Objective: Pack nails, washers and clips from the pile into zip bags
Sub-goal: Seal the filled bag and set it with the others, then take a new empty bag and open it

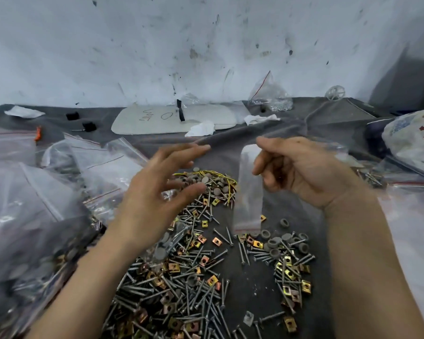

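Observation:
A pile of grey nails, brass square clips and grey round washers spreads over the dark cloth in the lower middle. My right hand holds a small empty clear zip bag by its top, pinched between curled fingers; the bag hangs down with its red-lined zip end at the bottom. To the left of the bag, my left hand hovers above the pile with fingers spread and relaxed, holding nothing. A smaller group of washers, nails and clips lies under the bag.
Filled and empty zip bags heap up at the left. More bags lie at the right, beside a printed plastic bag. A white board, paper scraps and a clear bag sit by the stained wall.

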Available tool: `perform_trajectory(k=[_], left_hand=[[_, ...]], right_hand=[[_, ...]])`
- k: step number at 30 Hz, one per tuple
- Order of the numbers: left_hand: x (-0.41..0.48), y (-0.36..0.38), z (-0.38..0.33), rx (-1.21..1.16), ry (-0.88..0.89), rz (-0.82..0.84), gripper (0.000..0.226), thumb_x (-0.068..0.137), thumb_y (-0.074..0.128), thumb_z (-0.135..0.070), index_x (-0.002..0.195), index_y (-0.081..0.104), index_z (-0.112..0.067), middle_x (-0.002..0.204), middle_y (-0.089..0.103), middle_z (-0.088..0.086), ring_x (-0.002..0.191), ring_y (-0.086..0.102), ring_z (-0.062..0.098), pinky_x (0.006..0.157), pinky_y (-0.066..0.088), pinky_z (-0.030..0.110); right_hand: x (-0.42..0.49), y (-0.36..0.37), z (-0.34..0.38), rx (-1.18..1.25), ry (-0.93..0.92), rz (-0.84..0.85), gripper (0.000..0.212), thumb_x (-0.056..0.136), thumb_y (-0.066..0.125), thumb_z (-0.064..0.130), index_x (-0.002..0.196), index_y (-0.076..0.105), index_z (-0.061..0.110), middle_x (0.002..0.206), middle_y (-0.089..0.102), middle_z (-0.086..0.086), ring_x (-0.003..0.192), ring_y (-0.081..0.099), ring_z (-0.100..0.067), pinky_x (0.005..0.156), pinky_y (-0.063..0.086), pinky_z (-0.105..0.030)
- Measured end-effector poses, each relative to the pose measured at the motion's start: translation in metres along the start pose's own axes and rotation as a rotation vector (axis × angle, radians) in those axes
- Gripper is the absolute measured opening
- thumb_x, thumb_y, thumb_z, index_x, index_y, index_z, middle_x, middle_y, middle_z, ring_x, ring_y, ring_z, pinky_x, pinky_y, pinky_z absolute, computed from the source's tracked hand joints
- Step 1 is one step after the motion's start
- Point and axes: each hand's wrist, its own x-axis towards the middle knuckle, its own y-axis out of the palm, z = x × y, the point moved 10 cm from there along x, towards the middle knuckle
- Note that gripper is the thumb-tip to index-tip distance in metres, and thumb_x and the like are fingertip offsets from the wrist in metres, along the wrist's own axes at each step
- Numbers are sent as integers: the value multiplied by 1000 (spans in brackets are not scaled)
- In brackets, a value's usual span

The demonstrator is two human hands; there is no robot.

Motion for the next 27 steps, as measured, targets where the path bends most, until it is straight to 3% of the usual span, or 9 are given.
perform_trajectory(k=[2, 5, 8, 12, 15, 19, 21, 24, 27], left_hand=[[-1, 3, 0, -1, -12, 45, 36, 79, 75, -46, 112, 63, -47, 123, 57, -25, 111, 59, -1, 85, 50, 12], [-5, 15, -2, 3, -4, 173, 54, 70, 71, -55, 122, 57, -48, 128, 55, -27, 120, 54, 0, 92, 49, 15], [-7, 23, -6, 40, 35, 210, 66, 70, 78, -49, 130, 54, -41, 130, 54, -24, 124, 52, 1, 94, 52, 22], [-5, 17, -12, 44, 90, 98, 31, 84, 71, -27, 114, 67, -23, 118, 64, -9, 109, 63, 5, 85, 56, 20], [-3, 8, -13, 35, 83, 4, 11, 86, 66, -22, 94, 68, -29, 102, 66, -13, 91, 65, -2, 77, 51, 9], [-4, -4, -13, 86, 46, -84, 18, 88, 65, -15, 89, 62, -32, 79, 68, -17, 76, 64, -8, 72, 46, 4], [-4, -8, -13, 69, 20, -92, 26, 88, 69, -13, 89, 56, -36, 76, 69, -16, 71, 66, -4, 68, 46, 5], [-4, -7, -18, 79, 32, -30, 32, 88, 67, -6, 88, 51, -35, 75, 68, -12, 64, 65, 1, 63, 46, 8], [-4, -6, -23, 131, 50, 37, 25, 89, 65, -5, 89, 66, -30, 75, 67, -13, 67, 66, 2, 64, 49, 14]], right_hand=[[1, 9, 2, 48, -6, 25, 37, 72, 59, 39, 54, 71, 9, 43, 57, -4, 37, 51, -9, 40, 42, -17], [5, 6, 1, 274, 9, -35, 36, 73, 58, 36, 51, 69, 10, 42, 54, -1, 36, 49, -8, 41, 41, -14], [9, 5, -2, 482, 39, -79, 35, 73, 58, 35, 49, 69, 11, 42, 53, 2, 38, 49, -9, 43, 44, -16], [12, 11, -6, 569, 66, -60, 35, 76, 57, 33, 51, 69, 11, 44, 56, 3, 42, 54, -10, 52, 53, -25], [12, 16, -6, 569, 77, -27, 35, 76, 56, 32, 54, 71, 10, 45, 57, 3, 41, 54, -9, 52, 55, -29], [6, 19, -1, 342, 49, -26, 29, 79, 58, 34, 85, 74, 11, 48, 58, -4, 32, 40, -8, 48, 53, -27], [2, 15, 12, 139, -58, -73, 31, 76, 63, 37, 96, 72, 15, 48, 57, -4, 34, 36, -11, 45, 47, -20], [-9, 30, 44, -170, -298, -47, 17, 79, 68, 29, 95, 73, 23, 50, 57, -2, 43, 45, -18, 42, 39, -17], [-15, 50, 53, -484, -373, 16, 6, 82, 72, 21, 86, 74, 26, 57, 58, -2, 51, 48, -17, 50, 40, -23]])
